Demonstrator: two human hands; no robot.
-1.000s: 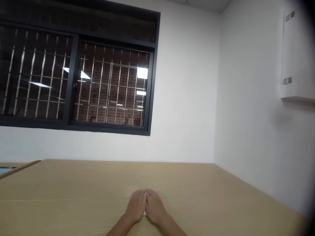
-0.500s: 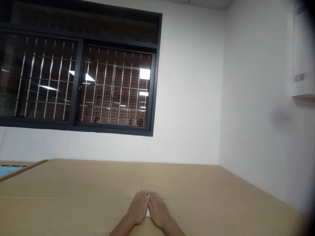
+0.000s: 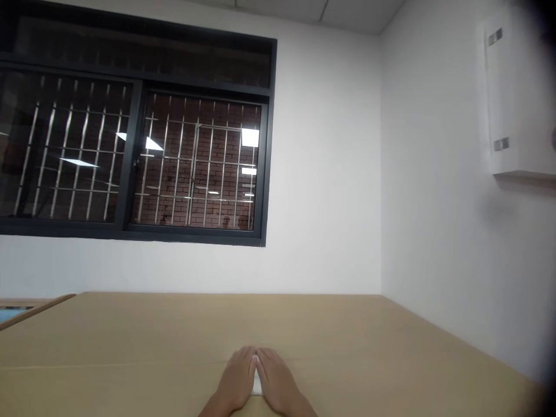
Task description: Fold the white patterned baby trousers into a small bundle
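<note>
My left hand (image 3: 237, 376) and my right hand (image 3: 275, 379) lie palm down, side by side, on the wooden table (image 3: 130, 336). Their fingers are stretched out flat and lean in toward each other, with the thumbs meeting in the middle. Between and partly under the palms shows a small white flat piece (image 3: 257, 385). Most of it is covered by the hands, so its kind cannot be made out. Neither hand wraps its fingers around anything.
Behind the table rises a white wall (image 3: 321, 174) with a dark-framed barred window (image 3: 195, 168). A white wall box (image 3: 525, 104) hangs at the right. At the left edge is a wood-edged surface with a blue area (image 3: 11, 314).
The camera view has tilted up and turned slightly right. Both hands stay together over the white piece, sitting a little lower in the picture.
</note>
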